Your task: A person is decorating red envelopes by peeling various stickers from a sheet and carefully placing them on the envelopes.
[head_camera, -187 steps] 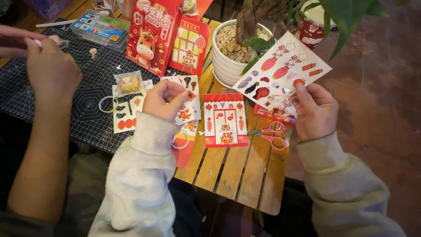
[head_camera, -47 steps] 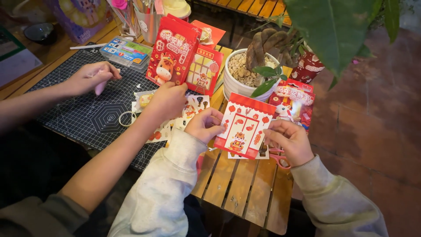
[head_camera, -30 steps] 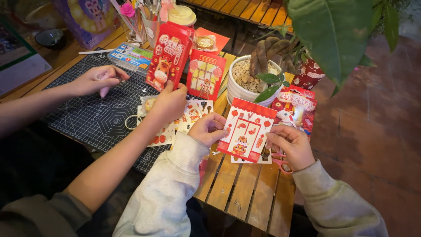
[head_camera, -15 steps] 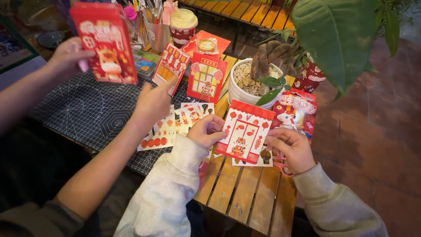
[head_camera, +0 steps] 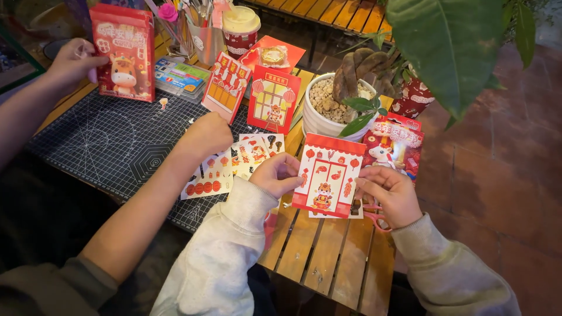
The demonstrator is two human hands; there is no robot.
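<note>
Red paper card (head_camera: 326, 175): one, held by both your hands.
Your left hand (head_camera: 277, 174) and right hand (head_camera: 387, 193) pinch its side edges (two co-worker hands nearby); slatted table (head_camera: 328, 257) bare below.

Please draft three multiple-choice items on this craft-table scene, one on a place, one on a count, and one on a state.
1. Where does the white round plant pot stand?
A. On the wooden slatted table, behind the red paper sheet
B. On the brick floor
C. On the black cutting mat

2. How many hands grip the red paper sheet with lantern pictures?
A. None
B. One
C. Two

3. How is the red picture packet at the far left?
A. Lying flat on the mat
B. Held upright by another person's hand
C. Tucked into the pot

Answers:
1 A: the pot sits on the wooden slatted table just beyond the sheet.
2 C: the left hand and right hand pinch its two side edges.
3 B: another person's hand lifts it above the black cutting mat.
</note>
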